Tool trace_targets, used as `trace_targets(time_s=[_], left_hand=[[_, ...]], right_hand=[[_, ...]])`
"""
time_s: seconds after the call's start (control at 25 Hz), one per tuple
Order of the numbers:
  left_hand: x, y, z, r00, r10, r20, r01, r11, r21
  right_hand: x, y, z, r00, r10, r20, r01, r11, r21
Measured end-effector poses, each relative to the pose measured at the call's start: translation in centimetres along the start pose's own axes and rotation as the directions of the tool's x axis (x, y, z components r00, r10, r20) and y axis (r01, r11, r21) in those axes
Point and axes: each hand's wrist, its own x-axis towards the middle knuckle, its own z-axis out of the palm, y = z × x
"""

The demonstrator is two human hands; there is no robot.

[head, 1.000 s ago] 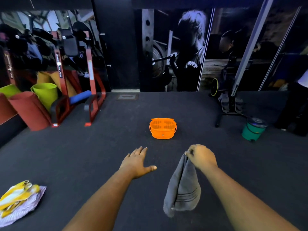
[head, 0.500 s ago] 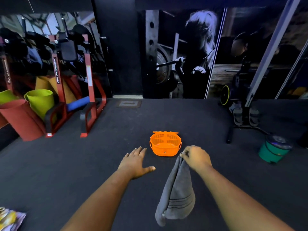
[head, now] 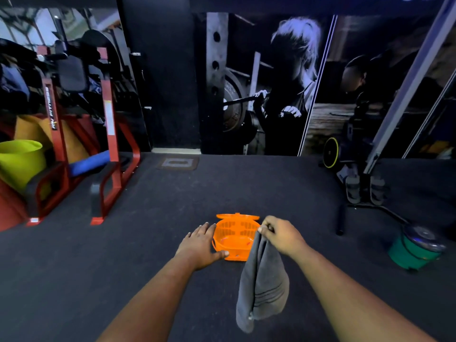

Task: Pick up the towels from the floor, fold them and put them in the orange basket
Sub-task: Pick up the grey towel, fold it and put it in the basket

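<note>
Red exercise frame (head: 108, 154) at your left is cut off by the picture edge. Green bucket (head: 414, 253) stands well right, lid blurred. Grey towel (head: 262, 282) hangs pinched in your right hand (head: 281, 234), covering the orange basket (head: 233, 239) rim's right side. Your left hand (head: 199, 245) is spread flat, fingers straight, overlapping the basket's left edge; contact unclear.

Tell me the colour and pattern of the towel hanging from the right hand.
Plain grey towel with a few thin dark stripes near its lower end, seen in the head view.
</note>
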Motion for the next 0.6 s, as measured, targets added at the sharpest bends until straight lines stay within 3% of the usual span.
trace_targets(time_s=[0.16,0.24,0.36,0.48,0.52,0.6], left_hand=[[9.1,-0.3,-1.7,0.980,0.198,0.017,-0.197,0.977,-0.077],[12.6,1.3,-2.8,0.956,0.293,0.009,-0.284,0.931,-0.230],[17.0,4.2,-4.4,0.937,0.347,-0.050,-0.334,0.840,-0.428],[21.5,4.5,-5.5,0.935,0.299,-0.190,-0.354,0.786,-0.507],[22.5,4.3,-6.1,0.943,0.249,-0.221,-0.332,0.760,-0.559],[24.3,3.9,-7.1,0.944,0.150,-0.295,-0.312,0.702,-0.640]], right_hand=[[7.7,-0.9,-2.0,0.990,-0.139,-0.012,0.140,0.987,0.081],[10.5,-2.0,-3.2,0.977,-0.214,-0.012,0.214,0.968,0.133],[14.7,-1.7,-4.4,0.963,-0.269,0.000,0.266,0.952,0.154],[18.2,1.5,-5.7,0.982,-0.187,-0.021,0.187,0.964,0.187],[18.8,2.9,-5.8,0.987,-0.162,0.018,0.158,0.979,0.125],[20.2,6.0,-5.4,0.978,-0.067,0.199,0.103,0.979,-0.174]])
